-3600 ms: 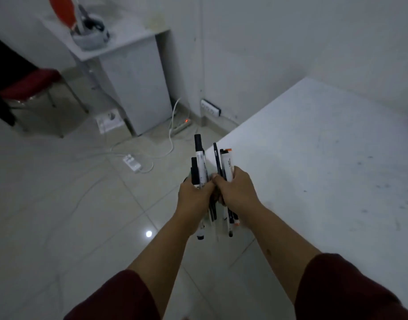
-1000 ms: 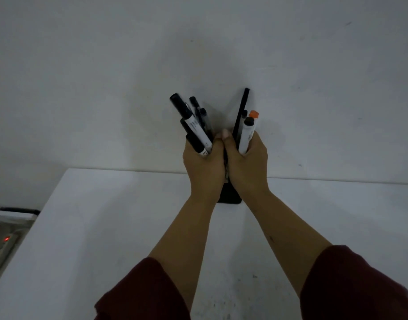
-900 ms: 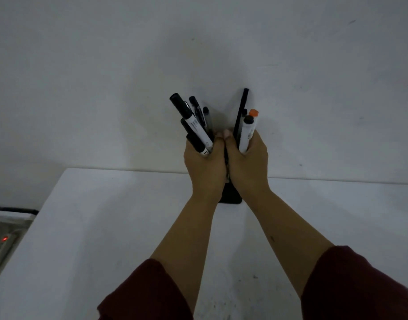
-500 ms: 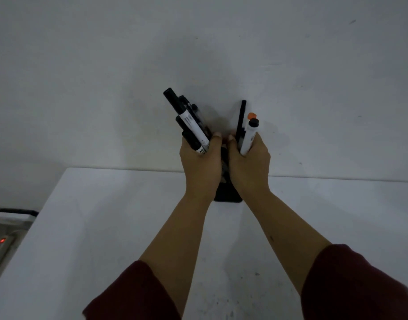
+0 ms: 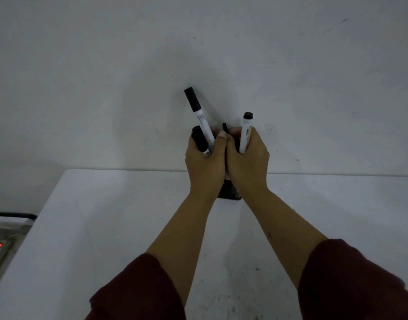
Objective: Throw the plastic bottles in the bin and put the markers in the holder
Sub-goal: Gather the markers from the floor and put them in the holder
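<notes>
Head view: both hands press together above one black holder [image 5: 228, 192] on the white table [image 5: 120, 215]. Left hand [image 5: 205, 165] is closed around two black-capped markers [image 5: 199, 112] fanning above its knuckles. Right hand [image 5: 248, 162] is wrapped around one white marker [image 5: 245, 132]. One dark pen tip [image 5: 225, 128] pokes up between the thumbs.

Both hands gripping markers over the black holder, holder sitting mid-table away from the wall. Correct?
Not quite. In the head view the black holder stands at the table's far edge, right by the wall, not mid-table. The rest holds: left hand and right hand both grip markers over it.
</notes>
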